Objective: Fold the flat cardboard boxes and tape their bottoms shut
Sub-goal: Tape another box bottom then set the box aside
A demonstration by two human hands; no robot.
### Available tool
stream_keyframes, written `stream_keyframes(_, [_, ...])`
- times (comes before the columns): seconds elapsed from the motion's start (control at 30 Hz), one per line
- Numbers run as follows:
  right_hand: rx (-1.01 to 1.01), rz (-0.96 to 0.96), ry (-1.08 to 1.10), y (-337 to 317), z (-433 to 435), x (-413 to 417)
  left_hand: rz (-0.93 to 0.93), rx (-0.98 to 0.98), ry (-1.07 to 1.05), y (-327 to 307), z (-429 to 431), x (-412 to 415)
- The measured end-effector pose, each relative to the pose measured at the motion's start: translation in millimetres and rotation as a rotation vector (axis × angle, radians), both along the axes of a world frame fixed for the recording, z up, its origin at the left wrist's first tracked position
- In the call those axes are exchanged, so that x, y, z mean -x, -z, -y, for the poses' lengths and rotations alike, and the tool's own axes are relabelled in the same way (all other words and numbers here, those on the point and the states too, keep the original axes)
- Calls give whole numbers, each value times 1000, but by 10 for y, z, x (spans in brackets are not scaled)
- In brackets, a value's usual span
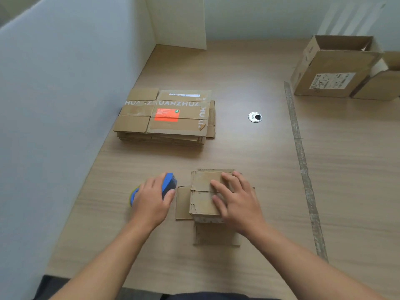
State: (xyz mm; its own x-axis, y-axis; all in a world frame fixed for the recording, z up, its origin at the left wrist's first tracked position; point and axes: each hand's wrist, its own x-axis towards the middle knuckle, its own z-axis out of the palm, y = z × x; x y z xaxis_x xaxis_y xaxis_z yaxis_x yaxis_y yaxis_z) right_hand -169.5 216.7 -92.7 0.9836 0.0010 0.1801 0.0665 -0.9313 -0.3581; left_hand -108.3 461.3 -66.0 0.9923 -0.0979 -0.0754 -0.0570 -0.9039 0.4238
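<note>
A small cardboard box stands near the table's front edge with its bottom flaps folded over on top and other flaps splayed out on the table around it. My right hand lies on those folded flaps with spread fingers, pressing them down. To the left of the box, my left hand grips a blue tape dispenser that rests on the table. A stack of flat cardboard boxes, the top one bearing an orange label, lies farther back on the left.
A grey partition wall runs along the left side of the wooden table. Two assembled open boxes stand at the back right. A round metal cable grommet sits mid-table. A strip of worn tape runs front to back on the right.
</note>
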Motion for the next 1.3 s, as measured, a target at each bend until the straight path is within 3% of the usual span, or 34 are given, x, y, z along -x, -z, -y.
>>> stream_keyframes(0.1, [-14, -14, -6, 0, 4, -38, -177, -286, -10, 82, -134, -36])
stream_keyframes(0.17, [-18, -17, -4, -15, -4, -63, -270, -312, -10, 163, -137, -27])
stream_keyframes(0.37, [-100, -81, -15, 9, 3, -29, -284, -313, -64, 311, -25, -22])
stream_keyframes(0.63, [-363, -42, 6, 50, 29, -26, -250, 23, -133, -18, -108, -164])
stream_keyframes(0.8, [-597, 10, 69, 58, 39, -65, -155, 242, 230, -571, -167, -67])
stream_keyframes(1.0, [-677, -19, 62, 7, 58, -56, 83, -10, 711, -595, -20, -7])
stream_keyframes(1.3, [-606, 20, -53, 111, 58, -24, 311, -197, 934, -487, 66, -109])
